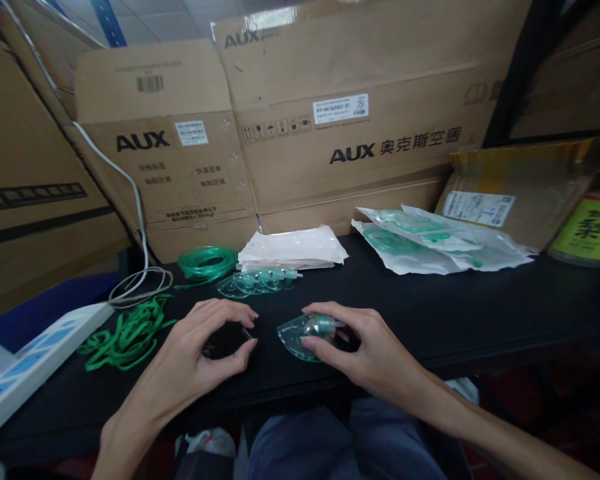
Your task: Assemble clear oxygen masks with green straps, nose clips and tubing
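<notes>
My right hand (357, 337) grips a clear green oxygen mask (295, 337) by its connector end, thumb in front and fingers behind. The mask is just above the black table, its wide cup towards the left. To the left of it, my left hand (217, 337) is curled, thumb and index tips a little apart. A thin shiny edge shows between those fingers; what it belongs to is too small to tell. Behind the hands lies a row of nested clear masks (260, 281). Beside my left forearm is a heap of green elastic straps (130, 333).
A coil of green tubing (207, 263) and a stack of white packets (293, 248) lie at the back. Packed masks in white pouches (445, 247) are at the right, near a carton (520, 187) and a yellow-labelled jar (590, 227). A power strip (40, 360) edges the left.
</notes>
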The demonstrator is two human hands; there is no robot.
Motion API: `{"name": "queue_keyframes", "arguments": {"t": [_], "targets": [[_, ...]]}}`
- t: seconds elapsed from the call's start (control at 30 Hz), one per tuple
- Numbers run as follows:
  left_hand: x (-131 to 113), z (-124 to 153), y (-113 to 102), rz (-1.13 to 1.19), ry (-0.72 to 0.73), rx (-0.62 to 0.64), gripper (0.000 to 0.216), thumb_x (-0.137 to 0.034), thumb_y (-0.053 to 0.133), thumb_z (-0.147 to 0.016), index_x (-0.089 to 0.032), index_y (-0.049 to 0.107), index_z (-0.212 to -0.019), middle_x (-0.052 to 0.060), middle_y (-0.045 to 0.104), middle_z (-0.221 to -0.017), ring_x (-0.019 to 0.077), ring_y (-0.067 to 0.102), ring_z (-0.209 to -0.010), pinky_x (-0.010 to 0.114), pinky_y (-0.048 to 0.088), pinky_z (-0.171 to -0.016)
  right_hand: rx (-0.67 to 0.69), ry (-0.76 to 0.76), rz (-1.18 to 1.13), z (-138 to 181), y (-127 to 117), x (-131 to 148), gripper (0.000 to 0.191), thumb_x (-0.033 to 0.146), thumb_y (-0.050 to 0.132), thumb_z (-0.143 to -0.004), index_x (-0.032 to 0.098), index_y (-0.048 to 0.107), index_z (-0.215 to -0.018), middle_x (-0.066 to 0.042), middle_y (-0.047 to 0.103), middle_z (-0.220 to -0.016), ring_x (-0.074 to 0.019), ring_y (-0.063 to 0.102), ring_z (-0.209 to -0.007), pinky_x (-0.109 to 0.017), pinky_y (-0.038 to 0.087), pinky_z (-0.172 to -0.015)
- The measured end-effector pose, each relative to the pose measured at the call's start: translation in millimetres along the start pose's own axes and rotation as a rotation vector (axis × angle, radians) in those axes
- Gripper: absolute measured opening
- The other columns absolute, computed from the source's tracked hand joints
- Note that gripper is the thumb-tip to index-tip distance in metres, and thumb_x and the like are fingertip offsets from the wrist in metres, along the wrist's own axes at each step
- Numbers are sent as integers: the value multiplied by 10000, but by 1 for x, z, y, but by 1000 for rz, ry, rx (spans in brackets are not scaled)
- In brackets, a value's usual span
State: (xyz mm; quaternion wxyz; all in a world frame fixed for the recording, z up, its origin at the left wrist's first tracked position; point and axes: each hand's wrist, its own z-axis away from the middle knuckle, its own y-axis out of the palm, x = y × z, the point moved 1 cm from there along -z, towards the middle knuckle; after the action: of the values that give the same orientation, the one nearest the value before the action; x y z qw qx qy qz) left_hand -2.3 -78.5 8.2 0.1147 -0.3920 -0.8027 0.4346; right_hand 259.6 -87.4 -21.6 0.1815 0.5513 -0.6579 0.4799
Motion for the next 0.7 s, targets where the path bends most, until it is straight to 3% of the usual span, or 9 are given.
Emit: {"name": "queue_keyframes", "arguments": {"t": [0.17, 0.37, 0.53, 0.7], "targets": [[19, 7, -9, -88, -50, 102, 135, -367, 686, -880, -236, 675, -847, 29, 753, -1015, 218, 708, -956, 345, 543, -880, 1, 23, -9, 1, 1, 0, 344, 376, 730, -865, 197, 728, -1160, -11, 762, -934, -138, 636, -711, -243, 475, -649], [37, 19, -13, -94, -207, 153, 442, -555, 679, -849, -278, 699, -1193, 46, 771, -1087, 244, 731, -957, 338, 580, -840, 12, 18, -9, 0, 1, -1, 337, 376, 727, -867, 199, 729, -1154, -8, 762, -931, -135, 632, -710, -239, 470, -647], [52, 28, -11, -126, -349, 270, 518, -652, 609, -848, -291, 720, -1202, 55, 750, -1181, 296, 685, -1096, 433, 526, -997, 16, -5, -12, 0, 1, 1, 331, 378, 722, -872, 201, 730, -1151, 0, 754, -890, -124, 616, -677, -230, 463, -628], [59, 33, -13, -129, -389, 314, 535, -670, 566, -859, -304, 721, -1217, 49, 724, -1241, 300, 659, -1140, 427, 506, -1029, 23, -8, -8, 2, 0, 0, 339, 379, 720, -873, 203, 728, -1163, -21, 766, -963, -137, 632, -715, -242, 472, -654]]}}
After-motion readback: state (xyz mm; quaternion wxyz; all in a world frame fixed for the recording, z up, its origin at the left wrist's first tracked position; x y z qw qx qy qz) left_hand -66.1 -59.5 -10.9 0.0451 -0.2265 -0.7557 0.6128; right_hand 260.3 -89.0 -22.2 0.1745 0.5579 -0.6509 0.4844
